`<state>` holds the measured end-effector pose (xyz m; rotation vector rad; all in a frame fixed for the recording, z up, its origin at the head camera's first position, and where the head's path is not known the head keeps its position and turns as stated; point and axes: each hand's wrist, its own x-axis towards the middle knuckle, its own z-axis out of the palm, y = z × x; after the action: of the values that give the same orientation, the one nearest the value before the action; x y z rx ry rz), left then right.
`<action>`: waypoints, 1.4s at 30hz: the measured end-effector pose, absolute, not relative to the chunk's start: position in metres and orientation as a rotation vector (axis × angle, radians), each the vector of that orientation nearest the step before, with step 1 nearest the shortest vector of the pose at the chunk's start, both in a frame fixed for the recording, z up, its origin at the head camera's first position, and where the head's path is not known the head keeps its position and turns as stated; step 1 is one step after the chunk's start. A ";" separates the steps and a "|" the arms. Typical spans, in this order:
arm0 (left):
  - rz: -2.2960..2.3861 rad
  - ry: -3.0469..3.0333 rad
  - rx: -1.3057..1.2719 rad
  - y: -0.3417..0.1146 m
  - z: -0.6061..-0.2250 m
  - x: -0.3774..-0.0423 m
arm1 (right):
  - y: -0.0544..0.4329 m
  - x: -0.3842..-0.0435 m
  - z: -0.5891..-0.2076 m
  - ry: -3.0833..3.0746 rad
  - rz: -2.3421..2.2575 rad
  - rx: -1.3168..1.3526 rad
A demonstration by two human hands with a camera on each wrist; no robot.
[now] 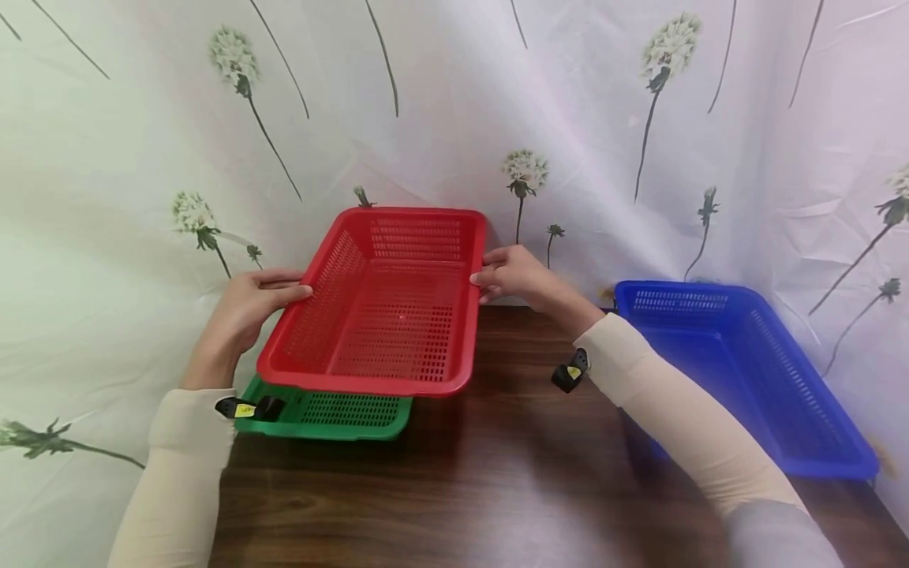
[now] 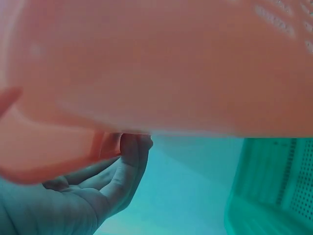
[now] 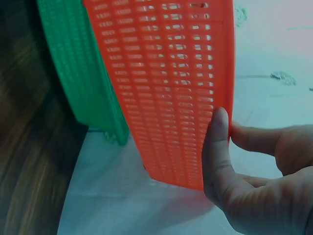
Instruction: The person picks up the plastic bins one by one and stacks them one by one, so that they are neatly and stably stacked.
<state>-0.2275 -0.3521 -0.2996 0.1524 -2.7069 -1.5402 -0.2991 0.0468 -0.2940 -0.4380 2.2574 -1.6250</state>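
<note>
A red plastic basket is held up by both hands, tilted, with nothing inside it. My left hand grips its left rim, thumb on top and fingers beneath. On the opposite rim, my right hand pinches the edge between thumb and fingers; the right wrist view shows the fingertips against the perforated side of the red basket. Below and partly hidden by it, a green basket stands on the table. In the right wrist view the green basket is apart from the red one.
A blue basket stands on the right side of the dark wooden table, partly behind my right forearm. White cloth with a dandelion print hangs behind and beside the table.
</note>
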 end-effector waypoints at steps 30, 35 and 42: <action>-1.397 -2.692 0.433 -0.412 -0.339 -0.229 | -0.033 -0.300 -0.328 2.177 -1.723 -0.448; -1.318 -2.729 0.406 -0.418 -0.345 -0.229 | -0.039 -0.299 -0.340 2.194 -1.689 -0.442; -1.174 -2.802 0.360 -0.424 -0.354 -0.232 | -0.046 -0.301 -0.358 2.185 -1.678 -0.415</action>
<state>-0.2319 -0.4238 -0.3543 0.3598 -2.8025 -1.1745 -0.3010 -0.0460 -0.3578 -0.4155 2.1850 -1.6782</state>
